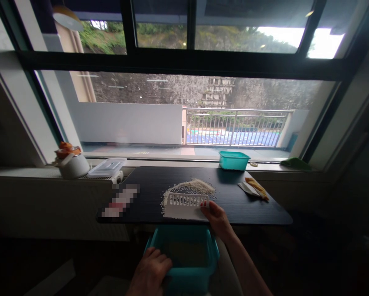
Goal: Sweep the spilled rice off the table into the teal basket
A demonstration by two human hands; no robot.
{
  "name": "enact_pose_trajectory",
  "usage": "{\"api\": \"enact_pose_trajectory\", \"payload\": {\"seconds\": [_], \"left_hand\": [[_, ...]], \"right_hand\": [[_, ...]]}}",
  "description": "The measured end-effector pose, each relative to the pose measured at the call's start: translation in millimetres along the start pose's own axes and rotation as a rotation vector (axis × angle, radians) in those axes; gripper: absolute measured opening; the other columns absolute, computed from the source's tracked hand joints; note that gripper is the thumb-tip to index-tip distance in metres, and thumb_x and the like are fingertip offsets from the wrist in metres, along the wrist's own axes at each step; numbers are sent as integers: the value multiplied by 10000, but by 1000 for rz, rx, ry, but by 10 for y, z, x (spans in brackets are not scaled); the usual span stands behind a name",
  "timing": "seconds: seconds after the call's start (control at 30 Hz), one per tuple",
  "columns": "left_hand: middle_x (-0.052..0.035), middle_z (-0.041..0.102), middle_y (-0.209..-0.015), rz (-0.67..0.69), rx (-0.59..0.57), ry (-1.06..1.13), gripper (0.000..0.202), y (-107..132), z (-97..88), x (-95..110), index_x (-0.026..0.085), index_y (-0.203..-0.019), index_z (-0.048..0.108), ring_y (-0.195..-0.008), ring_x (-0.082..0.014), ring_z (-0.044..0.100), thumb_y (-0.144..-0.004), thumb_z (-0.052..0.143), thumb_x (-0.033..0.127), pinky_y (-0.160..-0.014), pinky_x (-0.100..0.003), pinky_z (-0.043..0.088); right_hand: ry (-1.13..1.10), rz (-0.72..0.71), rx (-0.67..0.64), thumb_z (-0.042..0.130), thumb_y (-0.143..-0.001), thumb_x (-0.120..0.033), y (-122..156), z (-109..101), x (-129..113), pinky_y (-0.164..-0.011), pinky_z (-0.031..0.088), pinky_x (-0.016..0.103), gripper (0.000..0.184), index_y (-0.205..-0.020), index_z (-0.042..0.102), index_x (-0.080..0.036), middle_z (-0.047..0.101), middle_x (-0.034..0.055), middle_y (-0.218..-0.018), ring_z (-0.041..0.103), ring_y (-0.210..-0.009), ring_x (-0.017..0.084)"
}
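My right hand [216,217] is closed on the right edge of a flat white slotted board [186,211], which has a row of oval holes along its far edge. The board lies at the table's near edge, touching a spread heap of small white grains [196,186] that look like rice. Below the table edge is a teal plastic bin [179,271]. My left hand [153,265] grips the bin's near left rim, fingers curled over it. The bin's inside is dim, and I cannot make out its contents.
The dark table [233,211] stands against a window sill. A smaller teal tub [234,160] is at its far edge, with yellow and white packets [254,189] to the right. On the left sill are a white pot [73,165] and a clear plastic lid [107,167].
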State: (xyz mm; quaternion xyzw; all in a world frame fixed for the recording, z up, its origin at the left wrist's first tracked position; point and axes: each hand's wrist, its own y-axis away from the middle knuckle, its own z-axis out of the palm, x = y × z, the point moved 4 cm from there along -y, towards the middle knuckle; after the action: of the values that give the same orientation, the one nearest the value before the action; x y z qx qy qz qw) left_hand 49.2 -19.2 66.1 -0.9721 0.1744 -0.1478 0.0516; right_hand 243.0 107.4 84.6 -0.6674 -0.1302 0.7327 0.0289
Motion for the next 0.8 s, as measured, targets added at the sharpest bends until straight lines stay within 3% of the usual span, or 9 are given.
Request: {"api": "enact_pose_trajectory", "payload": {"seconds": [0.2,0.43,0.8], "left_hand": [[15,639,-762,-5,7,-7,180,-4,20,-4,191,-677,574,-810,-200,554,-634,561,17,-859,-384,356],[15,641,-777,-1,15,17,171,2,34,-25,199,-700,591,-815,-201,550,-649,569,37,-870,-381,353],[14,635,-763,20,23,-5,188,2,58,-41,204,-695,582,-808,-197,547,-633,560,27,-865,-375,353]], "right_hand": [[-8,-4,-56,687,-690,-527,-10,-5,-70,-661,495,331,365,-851,670,-200,652,30,-793,591,-760,220],[-5,0,-9,694,-662,-555,-17,2,-13,-648,487,326,411,-858,673,-194,657,28,-785,592,-743,215],[47,-50,-45,672,-695,-540,-112,38,-44,-669,474,308,386,-846,664,-185,633,17,-762,571,-737,195]]}}
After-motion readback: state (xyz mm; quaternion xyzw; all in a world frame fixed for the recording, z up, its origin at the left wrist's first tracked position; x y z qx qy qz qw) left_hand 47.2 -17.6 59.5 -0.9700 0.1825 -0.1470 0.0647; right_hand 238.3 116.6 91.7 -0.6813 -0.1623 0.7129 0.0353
